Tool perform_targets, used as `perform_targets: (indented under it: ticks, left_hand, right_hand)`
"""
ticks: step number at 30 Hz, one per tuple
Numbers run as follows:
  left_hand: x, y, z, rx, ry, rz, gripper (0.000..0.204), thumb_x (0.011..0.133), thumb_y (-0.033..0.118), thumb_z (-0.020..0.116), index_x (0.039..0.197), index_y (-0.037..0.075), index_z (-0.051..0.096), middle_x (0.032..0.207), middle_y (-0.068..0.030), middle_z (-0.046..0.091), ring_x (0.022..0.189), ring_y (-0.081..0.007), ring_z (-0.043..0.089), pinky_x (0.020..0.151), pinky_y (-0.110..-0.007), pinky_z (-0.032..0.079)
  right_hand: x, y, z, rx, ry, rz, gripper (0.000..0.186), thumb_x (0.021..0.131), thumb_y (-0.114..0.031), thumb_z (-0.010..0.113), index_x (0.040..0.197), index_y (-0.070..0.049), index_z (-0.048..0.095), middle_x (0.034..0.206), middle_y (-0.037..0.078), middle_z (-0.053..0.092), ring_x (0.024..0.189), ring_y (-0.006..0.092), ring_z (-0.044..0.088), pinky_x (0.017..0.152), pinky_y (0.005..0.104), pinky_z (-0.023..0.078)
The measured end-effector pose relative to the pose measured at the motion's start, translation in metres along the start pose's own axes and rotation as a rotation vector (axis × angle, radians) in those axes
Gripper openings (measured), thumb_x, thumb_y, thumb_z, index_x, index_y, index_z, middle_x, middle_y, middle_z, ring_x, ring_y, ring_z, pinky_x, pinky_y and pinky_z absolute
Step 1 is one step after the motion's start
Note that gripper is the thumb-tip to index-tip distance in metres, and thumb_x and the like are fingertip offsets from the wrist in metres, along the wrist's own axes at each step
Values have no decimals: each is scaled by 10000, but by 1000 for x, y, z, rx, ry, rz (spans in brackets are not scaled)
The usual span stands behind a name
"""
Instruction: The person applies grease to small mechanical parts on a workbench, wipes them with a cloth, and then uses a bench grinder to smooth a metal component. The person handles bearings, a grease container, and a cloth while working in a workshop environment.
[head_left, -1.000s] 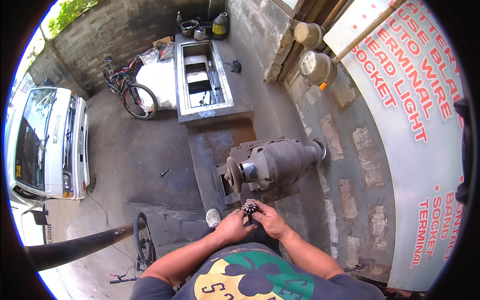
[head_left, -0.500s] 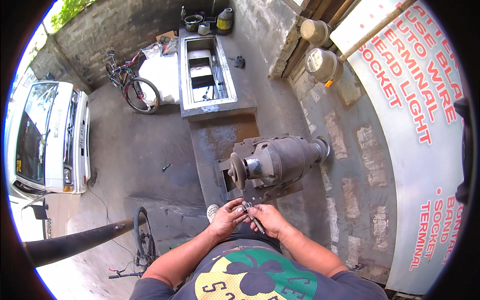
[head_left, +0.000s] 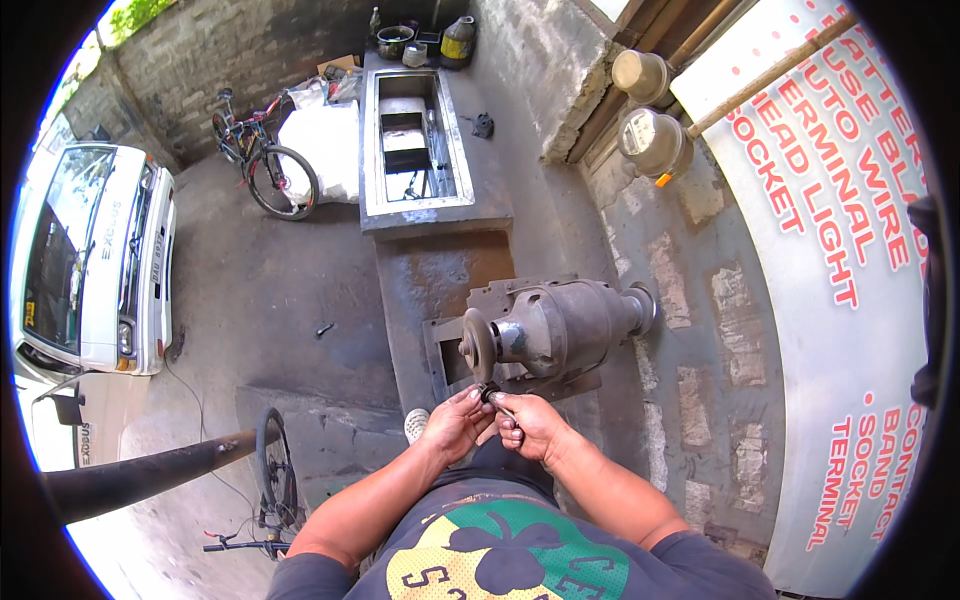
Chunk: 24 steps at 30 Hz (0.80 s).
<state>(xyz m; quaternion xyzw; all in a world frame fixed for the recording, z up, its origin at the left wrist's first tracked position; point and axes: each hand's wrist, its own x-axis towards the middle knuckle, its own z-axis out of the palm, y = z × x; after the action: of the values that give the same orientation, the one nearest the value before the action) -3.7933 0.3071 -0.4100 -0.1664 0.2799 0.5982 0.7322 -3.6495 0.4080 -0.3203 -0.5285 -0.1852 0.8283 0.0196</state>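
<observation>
A small dark metal shaft with a toothed gear end point(head_left: 488, 391) is between my hands, in front of a bench grinder point(head_left: 575, 325). My right hand point(head_left: 533, 425) is closed around the shaft, fingers curled under it. With its fingertips, my left hand point(head_left: 455, 425) pinches the part near the gear end. That end is right at the lower rim of the grinder's round wheel point(head_left: 479, 345); whether they touch, I cannot tell. My fingers hide much of the shaft.
The grinder sits on a metal plate on a concrete ledge point(head_left: 400, 290). Beyond is a framed sink-like basin point(head_left: 455, 205). A bicycle point(head_left: 283, 182) and a white van point(head_left: 110, 250) stand to the left. A dark pole point(head_left: 150, 478) juts in at lower left. Meters point(head_left: 652, 140) hang at right.
The shaft has turned so its gear end points forward and moved up to the wheel's rim. My right fingers have curled around the shaft. The view has shifted slightly.
</observation>
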Motion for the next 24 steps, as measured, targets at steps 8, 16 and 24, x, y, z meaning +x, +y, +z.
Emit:
perform_targets:
  ticks: [8, 16, 24]
  left_hand:
    - [4, -6, 1, -71, 26, -45, 211, 1130, 172, 577, 1309, 87, 650, 1106, -44, 720, 1011, -181, 698, 1019, -431, 589]
    - [12, -12, -9, -105, 44, -70, 191, 1118, 179, 597, 1245, 70, 689, 1130, -65, 739, 1031, -196, 701, 1019, -406, 581]
    - [-22, -3, 11, 14, -53, 42, 429, 1103, 69, 577, 1525, 53, 503, 1307, -124, 701, 1199, -255, 696, 1107, -437, 568]
  right_hand:
    - [2, -15, 3, -42, 48, 78, 281, 1140, -299, 526, 964, -94, 603, 658, -40, 454, 482, 82, 338, 446, 272, 290]
    - [8, -22, 0, -113, 61, 113, 279, 1127, -293, 541, 940, -94, 599, 657, -41, 462, 477, 76, 343, 444, 267, 283]
    - [-12, 4, -3, -607, 86, -280, 341, 1112, -296, 603, 905, -37, 679, 664, -12, 530, 489, 83, 435, 424, 292, 311]
